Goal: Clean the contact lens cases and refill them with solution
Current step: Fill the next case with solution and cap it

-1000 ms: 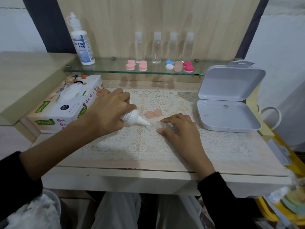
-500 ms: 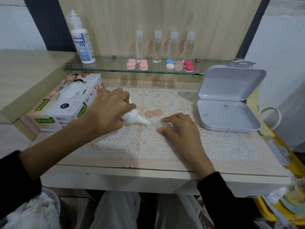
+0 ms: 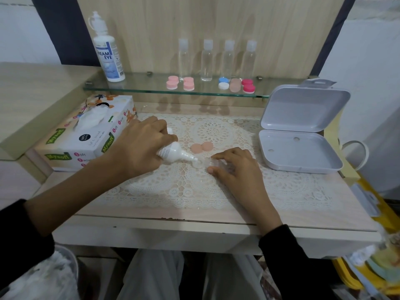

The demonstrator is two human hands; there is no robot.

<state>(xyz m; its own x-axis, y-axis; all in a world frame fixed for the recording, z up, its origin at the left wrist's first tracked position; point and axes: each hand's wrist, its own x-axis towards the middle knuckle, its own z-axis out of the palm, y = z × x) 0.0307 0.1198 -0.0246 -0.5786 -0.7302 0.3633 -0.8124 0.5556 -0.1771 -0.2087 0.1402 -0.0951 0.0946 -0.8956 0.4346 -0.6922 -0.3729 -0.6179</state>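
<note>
While the left hand [image 3: 140,148] tips a solution bottle [image 3: 173,151], the right hand [image 3: 237,169] holds the lens case [image 3: 202,163].
Left fingers [image 3: 163,135] wrap the bottle; right fingers [image 3: 219,156] pinch the clear case.

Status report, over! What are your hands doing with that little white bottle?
Left hand grips small white bottle, nozzle tipped at clear lens case. Right hand pinches case steady on lace mat. Peach caps lie behind, nothing blocking.

Back wall: light wood panel [image 3: 216,22], dark strips at either side.
Shelf: glass shelf [image 3: 151,87] on the panel.
Tabletop: pale wood tabletop [image 3: 216,217] under lace mat [image 3: 194,191].
</note>
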